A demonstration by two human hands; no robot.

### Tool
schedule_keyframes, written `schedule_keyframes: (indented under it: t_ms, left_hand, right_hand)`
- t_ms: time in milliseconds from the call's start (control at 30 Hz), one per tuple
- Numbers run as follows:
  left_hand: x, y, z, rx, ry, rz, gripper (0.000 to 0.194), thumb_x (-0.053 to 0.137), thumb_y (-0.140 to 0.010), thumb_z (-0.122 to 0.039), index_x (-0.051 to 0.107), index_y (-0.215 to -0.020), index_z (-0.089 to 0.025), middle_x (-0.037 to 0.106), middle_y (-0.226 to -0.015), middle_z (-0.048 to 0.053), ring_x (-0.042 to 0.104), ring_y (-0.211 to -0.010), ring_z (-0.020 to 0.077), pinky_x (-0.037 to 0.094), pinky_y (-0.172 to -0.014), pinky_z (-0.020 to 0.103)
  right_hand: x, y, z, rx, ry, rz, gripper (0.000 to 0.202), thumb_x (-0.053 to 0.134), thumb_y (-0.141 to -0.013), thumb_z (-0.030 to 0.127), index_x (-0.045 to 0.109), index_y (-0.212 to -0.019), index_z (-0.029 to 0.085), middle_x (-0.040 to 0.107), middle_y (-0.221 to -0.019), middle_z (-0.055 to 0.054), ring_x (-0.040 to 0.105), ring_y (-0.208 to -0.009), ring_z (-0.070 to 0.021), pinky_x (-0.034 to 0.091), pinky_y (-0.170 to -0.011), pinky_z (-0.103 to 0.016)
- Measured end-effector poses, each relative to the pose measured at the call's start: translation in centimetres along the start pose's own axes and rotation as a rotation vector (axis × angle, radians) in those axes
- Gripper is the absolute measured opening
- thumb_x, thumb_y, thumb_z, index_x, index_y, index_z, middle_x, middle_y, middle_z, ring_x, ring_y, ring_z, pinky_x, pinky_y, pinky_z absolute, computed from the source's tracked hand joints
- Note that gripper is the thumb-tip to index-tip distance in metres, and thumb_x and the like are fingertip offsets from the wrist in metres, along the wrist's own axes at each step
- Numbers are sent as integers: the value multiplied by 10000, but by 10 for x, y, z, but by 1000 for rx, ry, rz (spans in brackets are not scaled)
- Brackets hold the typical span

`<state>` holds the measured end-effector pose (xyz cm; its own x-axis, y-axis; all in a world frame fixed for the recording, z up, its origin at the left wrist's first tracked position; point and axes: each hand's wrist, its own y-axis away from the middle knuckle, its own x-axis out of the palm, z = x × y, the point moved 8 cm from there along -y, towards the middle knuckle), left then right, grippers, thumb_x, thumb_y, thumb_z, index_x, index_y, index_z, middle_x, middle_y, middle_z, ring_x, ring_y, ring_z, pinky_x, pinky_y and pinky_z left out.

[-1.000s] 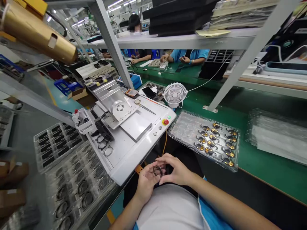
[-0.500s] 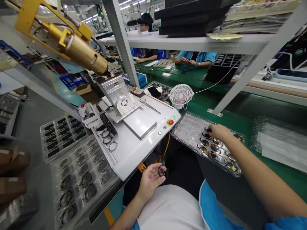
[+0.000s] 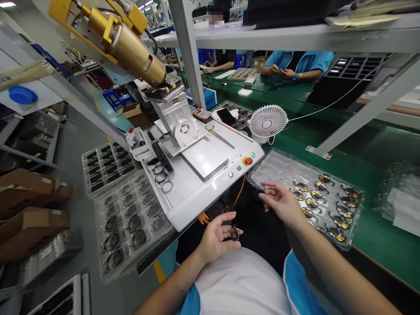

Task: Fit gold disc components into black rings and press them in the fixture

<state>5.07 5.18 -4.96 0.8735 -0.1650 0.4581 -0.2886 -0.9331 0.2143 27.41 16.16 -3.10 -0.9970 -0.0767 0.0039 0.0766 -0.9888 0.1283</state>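
My left hand (image 3: 218,236), just above my lap, holds a small dark ring-shaped part (image 3: 234,233) at its fingers. To its upper right, my right hand (image 3: 284,203) pinches a small dark piece (image 3: 258,195) between thumb and fingers; its shape is blurred. Beside my right hand lies a clear plastic tray (image 3: 272,162) on the green table, with several round amber-and-black parts (image 3: 317,194) in its pockets. The white machine (image 3: 210,192) stands in front of my left hand, with several thin rings (image 3: 167,187) on its left side.
A white fan (image 3: 268,124) stands behind the machine's right corner. A gold cylinder (image 3: 139,54) hangs over the metal fixture (image 3: 184,129). Trays of rings (image 3: 131,223) lie at left. A slanted shelf post (image 3: 364,109) rises at right. People sit across the table.
My right hand has left the tray and come toward my left hand with a small dark piece. My left hand still holds its ring. The camera view has shifted.
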Motion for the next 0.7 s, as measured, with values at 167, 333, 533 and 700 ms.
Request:
schedule_keyframes:
  t_ms: [167,333,533,700]
  left_hand:
    - [12,0,-21,79,-29,118,839,982,-574,-217,653,-1343,-291,289,-1659,161,746,-1027,276,599,-902,421]
    - [-1,9,-29,40,-72,97,798,971,-598,-221,668,-1335,-265,378,-1586,168,746,-1005,274,605,-844,390]
    - [-6,14,-35,-5,58,142,862,977,-598,-343,605,-1372,-266,562,-1439,170,753,-947,254,580,-846,376]
    - [-12,17,-30,-42,122,97,918,988,-541,-441,604,-1352,-247,535,-1465,186,752,-920,250,572,-854,378]
  right_hand:
    - [97,40,8,1,-204,222,488,728,-872,408,560,-1302,253,559,-848,21,595,-535,-120,555,-495,-287]
    - [102,43,39,-431,241,297,354,605,-957,255,675,-1304,268,594,-945,-53,629,-790,-176,552,-614,-291]
    - [107,49,38,-546,238,403,302,561,-1004,214,740,-1228,310,616,-1019,-59,642,-704,-136,571,-571,-270]
    - [109,48,30,-463,173,385,184,608,-988,257,777,-1059,250,627,-994,-62,656,-641,-129,586,-539,-271]
